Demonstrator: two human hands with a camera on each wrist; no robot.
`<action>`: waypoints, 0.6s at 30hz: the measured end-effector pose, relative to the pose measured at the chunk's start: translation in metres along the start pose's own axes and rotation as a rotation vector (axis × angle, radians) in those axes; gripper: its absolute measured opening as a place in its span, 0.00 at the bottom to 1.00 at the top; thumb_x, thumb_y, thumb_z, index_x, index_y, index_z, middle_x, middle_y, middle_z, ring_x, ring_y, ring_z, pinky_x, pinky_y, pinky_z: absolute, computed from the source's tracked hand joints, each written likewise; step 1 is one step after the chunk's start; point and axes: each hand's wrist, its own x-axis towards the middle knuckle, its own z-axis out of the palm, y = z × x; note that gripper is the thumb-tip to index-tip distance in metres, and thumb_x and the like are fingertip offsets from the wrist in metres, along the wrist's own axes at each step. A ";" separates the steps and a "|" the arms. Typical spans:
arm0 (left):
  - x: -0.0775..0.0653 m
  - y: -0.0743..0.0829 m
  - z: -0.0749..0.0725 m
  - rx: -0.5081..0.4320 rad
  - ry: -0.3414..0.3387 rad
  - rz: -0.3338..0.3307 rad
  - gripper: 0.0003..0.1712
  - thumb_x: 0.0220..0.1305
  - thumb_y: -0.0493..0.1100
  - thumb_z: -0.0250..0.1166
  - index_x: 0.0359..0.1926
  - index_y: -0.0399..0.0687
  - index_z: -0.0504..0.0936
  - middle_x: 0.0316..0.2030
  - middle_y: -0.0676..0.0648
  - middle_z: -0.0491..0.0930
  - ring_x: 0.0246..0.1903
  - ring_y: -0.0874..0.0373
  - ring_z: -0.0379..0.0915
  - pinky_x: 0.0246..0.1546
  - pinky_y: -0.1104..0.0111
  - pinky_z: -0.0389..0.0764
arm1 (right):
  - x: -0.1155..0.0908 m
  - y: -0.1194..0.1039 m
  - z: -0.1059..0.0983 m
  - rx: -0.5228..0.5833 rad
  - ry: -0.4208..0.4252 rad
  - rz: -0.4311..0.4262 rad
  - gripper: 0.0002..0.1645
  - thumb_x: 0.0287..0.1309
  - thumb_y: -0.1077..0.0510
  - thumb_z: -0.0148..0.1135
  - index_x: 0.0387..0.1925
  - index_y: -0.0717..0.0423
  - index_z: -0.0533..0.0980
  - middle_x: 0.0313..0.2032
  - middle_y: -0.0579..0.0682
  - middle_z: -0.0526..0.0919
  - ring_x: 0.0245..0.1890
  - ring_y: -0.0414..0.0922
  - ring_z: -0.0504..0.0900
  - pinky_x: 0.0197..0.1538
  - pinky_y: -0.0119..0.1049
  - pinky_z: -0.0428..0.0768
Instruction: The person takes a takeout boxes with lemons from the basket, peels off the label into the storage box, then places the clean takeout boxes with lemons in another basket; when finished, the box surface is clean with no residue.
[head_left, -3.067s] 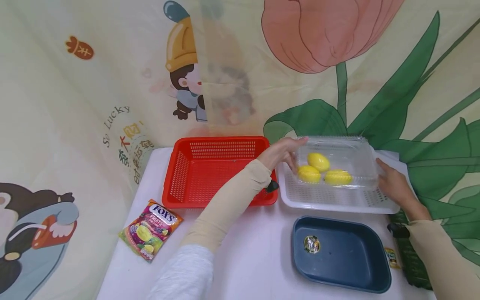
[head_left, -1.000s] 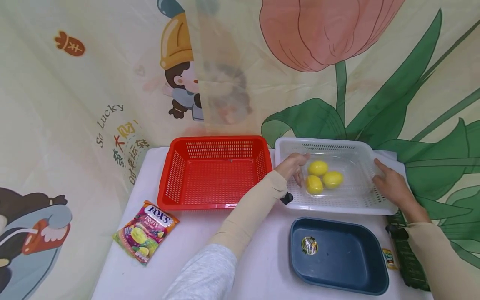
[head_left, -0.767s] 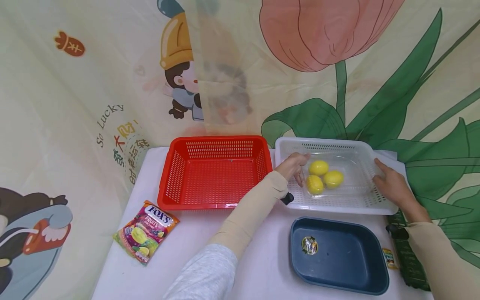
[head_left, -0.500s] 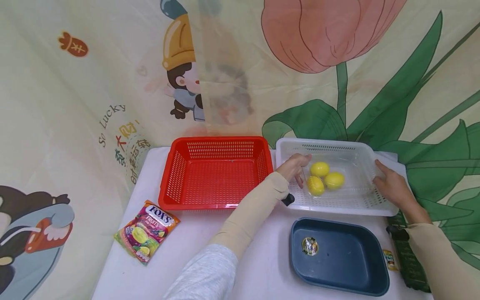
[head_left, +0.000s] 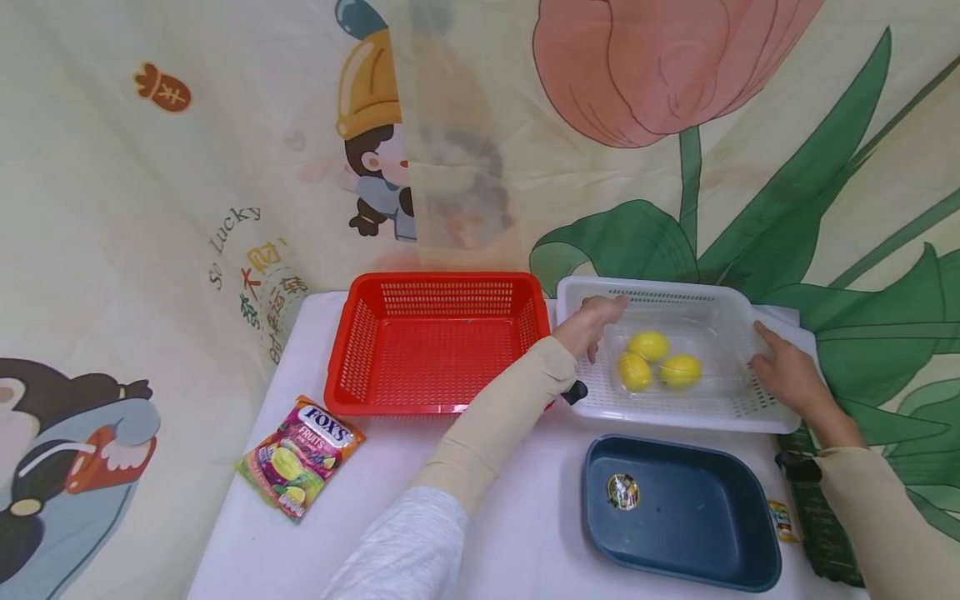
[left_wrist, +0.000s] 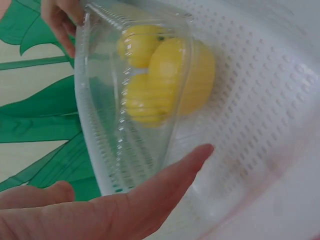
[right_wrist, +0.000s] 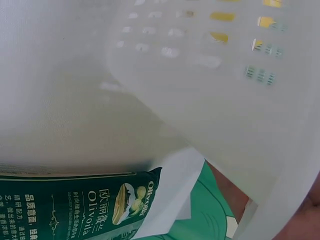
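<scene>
Three yellow lemons [head_left: 680, 371] sit in a clear plastic container [head_left: 708, 333], inside the white perforated basket [head_left: 675, 417]. Through the plastic, the left wrist view shows the lemons [left_wrist: 165, 75] bunched together under the container's ridged edge. My left hand [head_left: 592, 323] hovers over the basket's left part, its fingers fairly straight and holding nothing; that wrist view has it [left_wrist: 125, 205] a little apart from the container. My right hand [head_left: 791, 373] grips the basket's right rim. In the right wrist view the basket wall [right_wrist: 225, 115] hides most of that hand.
The red perforated basket [head_left: 438, 408] stands left of the white one. In front is a dark blue tub [head_left: 690, 508], with a dark green Olivoila packet [head_left: 825, 525] and a small packet [head_left: 783, 521] on its right. A Fox's candy bag [head_left: 302, 458] lies at left.
The clear container, earlier held up between both hands, has come down into the white basket. Within the last half second my left hand lifts slightly and the lemons spread a little rightward.
</scene>
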 end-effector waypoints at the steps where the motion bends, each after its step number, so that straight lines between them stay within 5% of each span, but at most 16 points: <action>1: -0.002 0.002 -0.002 -0.001 -0.007 0.007 0.44 0.72 0.64 0.56 0.77 0.49 0.52 0.70 0.40 0.67 0.65 0.31 0.68 0.59 0.32 0.73 | 0.000 0.000 -0.001 0.001 -0.003 0.003 0.37 0.72 0.62 0.42 0.77 0.71 0.46 0.23 0.62 0.78 0.16 0.43 0.67 0.20 0.36 0.67; 7: -0.014 0.010 -0.015 -0.020 -0.048 0.071 0.50 0.68 0.68 0.58 0.78 0.50 0.50 0.72 0.45 0.63 0.65 0.30 0.68 0.61 0.33 0.72 | -0.001 0.000 -0.003 0.014 -0.012 0.023 0.38 0.72 0.62 0.41 0.76 0.71 0.45 0.46 0.83 0.76 0.20 0.47 0.72 0.21 0.37 0.69; 12: -0.024 0.005 -0.032 -0.061 -0.062 0.208 0.53 0.69 0.67 0.59 0.80 0.48 0.45 0.74 0.45 0.60 0.66 0.31 0.67 0.62 0.34 0.72 | -0.001 0.002 -0.002 0.014 -0.033 0.032 0.37 0.73 0.62 0.42 0.76 0.72 0.45 0.51 0.84 0.75 0.25 0.50 0.76 0.26 0.38 0.73; 18: -0.049 -0.002 -0.072 0.017 -0.056 0.398 0.50 0.72 0.65 0.55 0.80 0.45 0.45 0.74 0.43 0.61 0.65 0.36 0.69 0.64 0.42 0.75 | -0.001 0.001 -0.004 0.016 -0.044 0.041 0.38 0.72 0.62 0.43 0.76 0.72 0.44 0.57 0.87 0.68 0.38 0.63 0.79 0.35 0.48 0.79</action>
